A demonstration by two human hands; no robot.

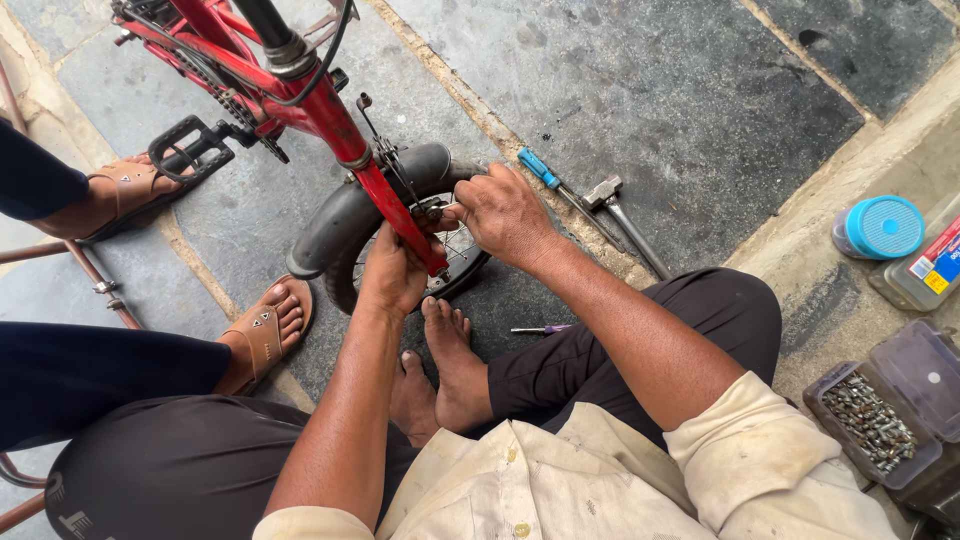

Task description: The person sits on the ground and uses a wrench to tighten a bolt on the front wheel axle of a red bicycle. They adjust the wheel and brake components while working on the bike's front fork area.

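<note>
Grey stone paving (680, 90) with pale mortar joints forms the ground, seen from above. At far left, another person's two feet in brown leather sandals (262, 335) rest on the slabs, one beside a black bicycle pedal (190, 140). To their right, a small red-framed bicycle (300, 95) stands with its red fork leg (400, 215) running down to the hub of a small black-tyred front wheel (345, 215), which sits under a curved black mudguard.

The left hand (392, 275) is closed around the lower end of the fork leg at the axle; its grip is clamped on the fork. The right hand (503, 212) reaches in from the other side of the wheel, fingers curled together at the axle fitting; what they pinch is too small to make out. The wearer's own bare feet (445, 365) rest on the floor just below the wheel.

Further right, a blue-handled screwdriver (548, 178) and a steel hammer (625, 220) lie side by side on the paving. At far right, on a pale concrete ledge, stand a blue-lidded round container (882, 228) and an open clear plastic box of small metal bolts (872, 420).
</note>
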